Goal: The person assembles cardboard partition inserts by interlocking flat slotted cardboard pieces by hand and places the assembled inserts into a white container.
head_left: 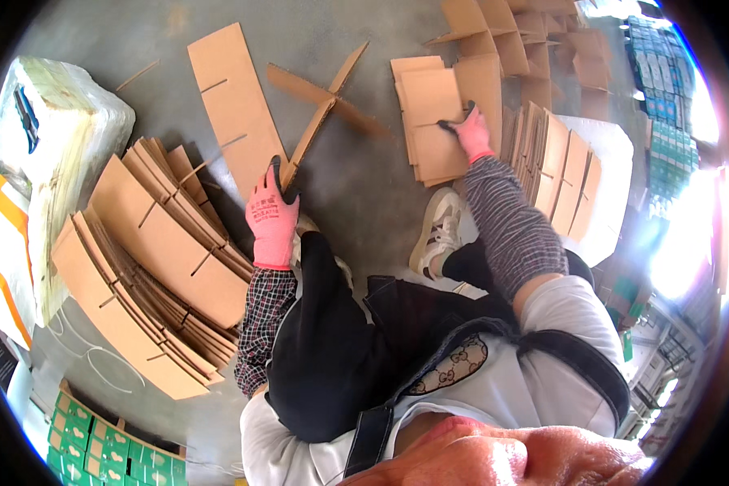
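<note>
Reaching to crossed cardboard strips (330, 99), upper centre of frame, and a cardboard stack (429, 99) right of them.
Pinching the strips' lower end with the left hand (273, 212), back upward; resting the right hand (472, 134) on the stack, thumb and finger wide apart.

The smooth grey concrete floor (356, 219) carries a long, flat, slotted brown cardboard strip (236, 105) just beyond the left fingers (276, 164). Left of them rest fanned stacks of slotted brown cardboard strips (174, 231). A pile of flat, tan cardboard sheets (429, 97) lies under the right fingers (447, 125); beyond these stand interlocked brown cardboard grids (506, 42).
</note>
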`<state>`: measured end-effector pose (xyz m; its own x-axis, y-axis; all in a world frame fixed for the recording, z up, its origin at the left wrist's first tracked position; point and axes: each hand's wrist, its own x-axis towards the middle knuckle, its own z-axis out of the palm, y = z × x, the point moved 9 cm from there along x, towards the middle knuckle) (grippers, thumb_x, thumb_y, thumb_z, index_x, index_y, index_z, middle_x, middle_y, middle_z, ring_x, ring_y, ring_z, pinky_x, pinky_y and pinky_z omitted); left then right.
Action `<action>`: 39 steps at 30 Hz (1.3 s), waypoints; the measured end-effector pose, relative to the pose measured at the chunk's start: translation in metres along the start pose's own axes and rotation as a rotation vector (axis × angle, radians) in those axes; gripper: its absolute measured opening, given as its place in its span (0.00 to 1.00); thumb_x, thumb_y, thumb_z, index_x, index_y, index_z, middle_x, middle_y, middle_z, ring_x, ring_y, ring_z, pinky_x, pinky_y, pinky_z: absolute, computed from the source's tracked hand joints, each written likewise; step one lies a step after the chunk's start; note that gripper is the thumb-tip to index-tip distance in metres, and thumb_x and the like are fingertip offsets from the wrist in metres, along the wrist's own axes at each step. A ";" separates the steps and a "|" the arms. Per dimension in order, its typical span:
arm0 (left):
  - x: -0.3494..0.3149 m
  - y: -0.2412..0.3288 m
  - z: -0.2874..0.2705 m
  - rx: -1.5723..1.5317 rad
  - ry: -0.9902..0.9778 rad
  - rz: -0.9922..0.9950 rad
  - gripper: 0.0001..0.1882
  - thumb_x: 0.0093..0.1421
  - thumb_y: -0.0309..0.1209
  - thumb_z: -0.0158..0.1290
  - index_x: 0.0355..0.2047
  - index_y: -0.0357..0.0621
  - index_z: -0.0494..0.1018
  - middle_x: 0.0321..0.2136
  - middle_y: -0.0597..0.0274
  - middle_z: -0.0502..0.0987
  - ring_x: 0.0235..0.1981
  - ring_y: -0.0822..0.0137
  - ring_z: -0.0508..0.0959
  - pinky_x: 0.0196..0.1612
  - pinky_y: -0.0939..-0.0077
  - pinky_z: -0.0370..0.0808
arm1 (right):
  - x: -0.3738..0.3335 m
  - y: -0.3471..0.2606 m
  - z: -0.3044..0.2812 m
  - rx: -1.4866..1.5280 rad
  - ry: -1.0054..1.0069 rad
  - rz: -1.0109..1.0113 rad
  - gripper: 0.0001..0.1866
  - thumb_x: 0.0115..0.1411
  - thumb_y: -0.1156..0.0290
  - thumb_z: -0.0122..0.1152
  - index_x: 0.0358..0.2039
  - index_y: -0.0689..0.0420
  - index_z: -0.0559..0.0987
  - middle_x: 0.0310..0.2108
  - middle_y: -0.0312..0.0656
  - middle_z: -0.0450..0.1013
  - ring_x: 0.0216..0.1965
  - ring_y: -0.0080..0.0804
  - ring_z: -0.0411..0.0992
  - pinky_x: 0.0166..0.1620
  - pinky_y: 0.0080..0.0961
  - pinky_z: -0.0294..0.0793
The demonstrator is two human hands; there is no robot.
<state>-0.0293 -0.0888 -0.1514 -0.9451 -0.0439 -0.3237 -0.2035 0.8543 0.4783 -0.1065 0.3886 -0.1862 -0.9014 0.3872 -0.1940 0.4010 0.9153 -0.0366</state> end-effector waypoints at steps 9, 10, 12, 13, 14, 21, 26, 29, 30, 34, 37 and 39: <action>-0.008 -0.013 0.022 0.026 -0.009 -0.054 0.25 0.49 0.36 0.55 0.49 0.55 0.66 0.42 0.58 0.72 0.42 0.57 0.74 0.42 0.65 0.72 | -0.085 -0.196 -0.172 0.896 -0.019 -0.360 0.15 0.52 0.74 0.59 0.41 0.63 0.71 0.33 0.42 0.73 0.33 0.26 0.71 0.35 0.22 0.71; -0.006 -0.009 0.021 0.025 -0.031 -0.055 0.25 0.49 0.36 0.55 0.49 0.55 0.67 0.41 0.59 0.72 0.42 0.58 0.74 0.42 0.65 0.72 | -0.113 -0.234 -0.185 0.715 0.069 -0.445 0.15 0.52 0.77 0.57 0.42 0.61 0.70 0.33 0.45 0.72 0.33 0.31 0.72 0.36 0.25 0.72; 0.002 0.004 0.021 0.057 -0.102 -0.062 0.23 0.49 0.37 0.54 0.49 0.55 0.67 0.41 0.59 0.72 0.42 0.58 0.73 0.42 0.65 0.72 | -0.174 -0.293 -0.163 0.334 0.238 -0.977 0.16 0.49 0.76 0.53 0.42 0.56 0.72 0.31 0.46 0.70 0.34 0.38 0.71 0.36 0.29 0.72; 0.003 0.005 0.024 0.098 -0.164 -0.090 0.23 0.50 0.38 0.53 0.48 0.55 0.68 0.42 0.60 0.72 0.42 0.58 0.74 0.42 0.65 0.72 | -0.201 -0.317 -0.124 0.120 0.106 -1.028 0.18 0.49 0.74 0.52 0.43 0.53 0.72 0.33 0.45 0.69 0.35 0.39 0.70 0.36 0.30 0.72; 0.005 0.002 0.026 0.133 -0.224 -0.114 0.22 0.51 0.38 0.52 0.48 0.55 0.68 0.42 0.60 0.72 0.42 0.58 0.74 0.42 0.65 0.72 | -0.230 -0.329 -0.093 -0.104 -0.023 -1.068 0.20 0.49 0.72 0.51 0.45 0.51 0.72 0.34 0.44 0.68 0.36 0.40 0.69 0.36 0.31 0.72; -0.005 0.006 0.039 0.142 -0.042 0.075 0.21 0.53 0.36 0.49 0.49 0.55 0.67 0.42 0.59 0.72 0.37 0.56 0.76 0.37 0.63 0.73 | -0.231 -0.325 -0.086 -0.067 -0.193 -0.976 0.28 0.47 0.66 0.60 0.51 0.50 0.68 0.44 0.45 0.64 0.45 0.39 0.66 0.43 0.33 0.70; 0.004 -0.001 0.026 0.057 -0.050 -0.026 0.26 0.52 0.35 0.51 0.53 0.58 0.62 0.40 0.59 0.72 0.34 0.55 0.76 0.35 0.62 0.74 | -0.178 -0.332 -0.032 -0.105 -0.216 -0.894 0.31 0.50 0.68 0.56 0.56 0.48 0.61 0.45 0.47 0.66 0.44 0.42 0.68 0.42 0.34 0.71; 0.002 -0.003 0.020 0.069 0.027 0.008 0.24 0.53 0.30 0.48 0.52 0.60 0.63 0.39 0.56 0.72 0.32 0.55 0.77 0.34 0.61 0.74 | -0.180 -0.327 -0.033 -0.124 -0.355 -0.832 0.31 0.51 0.67 0.56 0.57 0.48 0.60 0.47 0.47 0.66 0.44 0.42 0.69 0.42 0.35 0.71; 0.002 -0.002 0.021 0.059 0.022 0.000 0.25 0.52 0.30 0.48 0.52 0.60 0.63 0.39 0.56 0.71 0.32 0.55 0.77 0.34 0.61 0.74 | -0.178 -0.316 -0.033 -0.129 -0.412 -0.810 0.31 0.51 0.67 0.56 0.57 0.48 0.60 0.48 0.47 0.65 0.44 0.41 0.69 0.43 0.35 0.71; 0.004 0.009 0.032 0.062 -0.052 0.032 0.25 0.51 0.30 0.49 0.51 0.57 0.64 0.39 0.57 0.71 0.35 0.56 0.76 0.35 0.62 0.74 | -0.190 -0.313 -0.026 -0.035 -0.195 -1.050 0.29 0.51 0.68 0.55 0.56 0.51 0.62 0.43 0.46 0.67 0.40 0.41 0.70 0.42 0.33 0.70; 0.000 0.016 0.037 0.153 -0.085 0.083 0.21 0.51 0.33 0.51 0.47 0.51 0.66 0.41 0.58 0.71 0.36 0.54 0.75 0.36 0.60 0.73 | -0.199 -0.362 -0.034 -0.201 -0.205 -1.172 0.26 0.54 0.72 0.45 0.56 0.50 0.63 0.30 0.43 0.68 0.32 0.38 0.70 0.35 0.31 0.70; 0.003 0.009 0.028 0.053 -0.050 0.028 0.22 0.50 0.34 0.52 0.48 0.52 0.66 0.42 0.58 0.71 0.37 0.54 0.75 0.37 0.60 0.73 | -0.195 -0.358 -0.033 -0.186 -0.180 -1.133 0.26 0.54 0.72 0.45 0.56 0.51 0.62 0.31 0.44 0.68 0.32 0.38 0.70 0.35 0.32 0.70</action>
<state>-0.0269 -0.0662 -0.1712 -0.9360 0.0056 -0.3519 -0.1618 0.8810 0.4446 -0.0794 -0.0110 -0.1034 -0.6860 -0.6718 -0.2794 -0.6639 0.7351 -0.1373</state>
